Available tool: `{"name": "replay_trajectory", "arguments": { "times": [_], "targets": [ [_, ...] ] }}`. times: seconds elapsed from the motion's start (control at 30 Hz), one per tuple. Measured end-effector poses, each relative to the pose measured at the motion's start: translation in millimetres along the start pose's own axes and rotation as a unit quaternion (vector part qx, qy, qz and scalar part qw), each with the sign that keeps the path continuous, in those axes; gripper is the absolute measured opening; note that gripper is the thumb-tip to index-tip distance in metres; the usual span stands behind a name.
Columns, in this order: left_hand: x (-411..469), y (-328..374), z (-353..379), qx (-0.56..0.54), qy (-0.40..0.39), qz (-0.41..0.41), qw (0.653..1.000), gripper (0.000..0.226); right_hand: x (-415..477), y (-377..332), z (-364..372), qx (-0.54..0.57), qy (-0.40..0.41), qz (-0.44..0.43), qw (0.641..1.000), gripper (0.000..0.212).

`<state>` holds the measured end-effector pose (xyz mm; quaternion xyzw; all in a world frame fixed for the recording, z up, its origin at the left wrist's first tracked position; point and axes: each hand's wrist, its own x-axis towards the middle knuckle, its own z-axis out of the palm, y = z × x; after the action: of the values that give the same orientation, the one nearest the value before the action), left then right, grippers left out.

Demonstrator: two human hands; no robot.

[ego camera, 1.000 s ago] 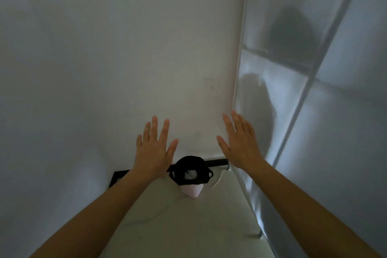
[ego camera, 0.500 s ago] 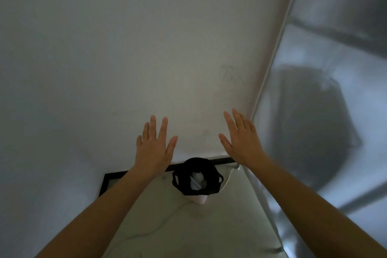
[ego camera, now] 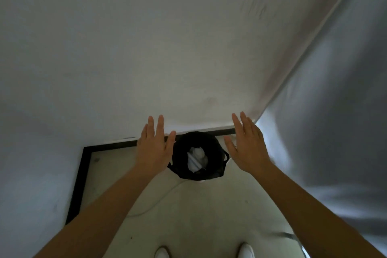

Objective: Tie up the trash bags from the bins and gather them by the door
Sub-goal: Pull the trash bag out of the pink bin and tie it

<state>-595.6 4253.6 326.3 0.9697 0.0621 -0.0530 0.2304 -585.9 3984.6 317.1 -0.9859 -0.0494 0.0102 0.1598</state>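
Note:
A small bin lined with a black trash bag (ego camera: 180,165) stands on the floor against the wall, seen from above. White crumpled paper (ego camera: 197,158) lies inside the bag. My left hand (ego camera: 154,146) hovers just left of the bag with fingers straight and spread. My right hand (ego camera: 247,145) hovers just right of it, fingers straight too. Neither hand touches the bag. Only a sliver of the pale bin shows under the bag's near edge.
A white wall (ego camera: 167,58) rises right behind the bin, with a black baseboard (ego camera: 109,145) along the floor. A frosted glass panel (ego camera: 326,111) closes the right side. A thin white cable (ego camera: 159,201) runs across the pale floor. My white shoe tips (ego camera: 162,253) show at the bottom.
The view has tilted down and moved closer to the bin. Both open hands have come lower and now flank the bag's mouth instead of being held above it.

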Motion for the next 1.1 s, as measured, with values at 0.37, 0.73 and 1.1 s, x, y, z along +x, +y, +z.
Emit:
{"name": "replay_trajectory", "arguments": {
  "times": [0.37, 0.73, 1.1],
  "targets": [
    [54, -105, 256, -0.074, 0.004, -0.077, 0.994, 0.074, 23, 115, 266, 0.056, -0.031, 0.044, 0.997, 0.076],
    [106, -207, 414, -0.323, 0.097, -0.233, 0.912, 0.085, 37, 177, 436, 0.325, 0.016, 0.253, 0.911, 0.077],
    [129, -230, 415, -0.452, 0.108, -0.208, 0.861, 0.035, 89, 215, 495, 0.662, -0.114, 0.361, 0.647, 0.107]
  ]
}}
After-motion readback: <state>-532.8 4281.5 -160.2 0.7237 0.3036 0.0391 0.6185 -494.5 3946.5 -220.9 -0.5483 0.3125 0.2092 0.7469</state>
